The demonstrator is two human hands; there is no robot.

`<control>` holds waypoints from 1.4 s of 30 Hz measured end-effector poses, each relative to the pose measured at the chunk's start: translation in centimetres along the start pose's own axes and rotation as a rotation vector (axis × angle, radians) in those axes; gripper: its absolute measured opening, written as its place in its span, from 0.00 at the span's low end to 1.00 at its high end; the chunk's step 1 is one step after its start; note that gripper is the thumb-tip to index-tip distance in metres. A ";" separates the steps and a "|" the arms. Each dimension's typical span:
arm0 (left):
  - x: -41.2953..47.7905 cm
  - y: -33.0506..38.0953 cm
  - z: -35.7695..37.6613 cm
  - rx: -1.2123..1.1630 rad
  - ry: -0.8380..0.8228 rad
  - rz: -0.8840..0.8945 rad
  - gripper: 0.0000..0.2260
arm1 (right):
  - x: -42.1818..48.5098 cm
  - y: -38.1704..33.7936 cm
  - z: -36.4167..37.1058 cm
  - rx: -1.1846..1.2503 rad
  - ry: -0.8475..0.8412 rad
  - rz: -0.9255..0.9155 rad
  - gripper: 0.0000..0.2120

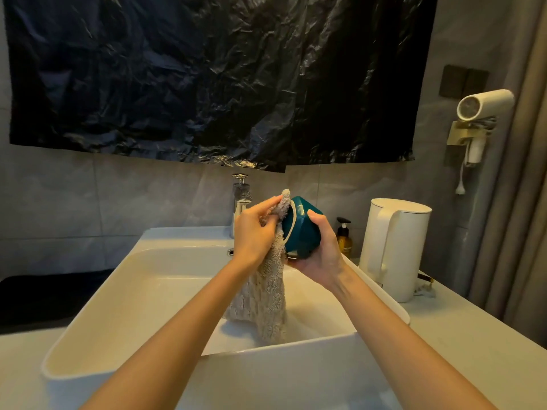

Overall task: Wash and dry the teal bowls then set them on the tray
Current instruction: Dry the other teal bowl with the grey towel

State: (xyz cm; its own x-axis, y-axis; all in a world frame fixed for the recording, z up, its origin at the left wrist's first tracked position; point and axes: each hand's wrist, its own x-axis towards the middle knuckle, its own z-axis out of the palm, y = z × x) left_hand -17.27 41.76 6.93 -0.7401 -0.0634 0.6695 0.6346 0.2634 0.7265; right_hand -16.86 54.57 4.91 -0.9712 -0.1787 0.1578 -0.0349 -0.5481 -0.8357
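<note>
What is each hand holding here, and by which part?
The right hand grips the round teal bowl, tipped sideways, by its outer wall and base. The left hand holds the beige terry cloth by its upper end, pressed at the bowl's rim.

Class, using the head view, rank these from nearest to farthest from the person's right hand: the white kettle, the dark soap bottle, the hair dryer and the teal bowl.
1. teal bowl: held in the right hand itself.
2. dark soap bottle: just to the hand's right.
3. white kettle: farther right, past the bottle.
4. hair dryer: mounted high at far right.
</note>
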 end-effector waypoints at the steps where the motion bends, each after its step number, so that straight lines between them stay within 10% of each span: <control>1: 0.3 0.1 0.0 -0.002 0.022 -0.029 0.15 | -0.2 -0.1 -0.1 0.007 -0.003 -0.008 0.21; 15: -0.9 12.1 7.3 -0.627 0.022 -0.110 0.16 | -7.3 -12.0 -3.8 -0.321 0.170 -0.436 0.39; 28: -10.8 9.8 20.9 -0.454 -0.426 -0.403 0.17 | -16.5 -14.3 -13.9 -0.601 0.476 -0.442 0.36; 42: -9.1 12.2 7.9 -0.397 -0.395 -0.328 0.19 | -14.6 -10.2 -7.8 -1.013 0.217 -0.585 0.37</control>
State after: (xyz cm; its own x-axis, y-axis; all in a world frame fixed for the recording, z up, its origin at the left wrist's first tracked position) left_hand -4.54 53.18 8.47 -0.8877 0.2984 0.3506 0.3396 -0.0898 0.9363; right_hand -4.21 69.18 7.01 -0.7621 0.0797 0.6425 -0.5617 0.4121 -0.7174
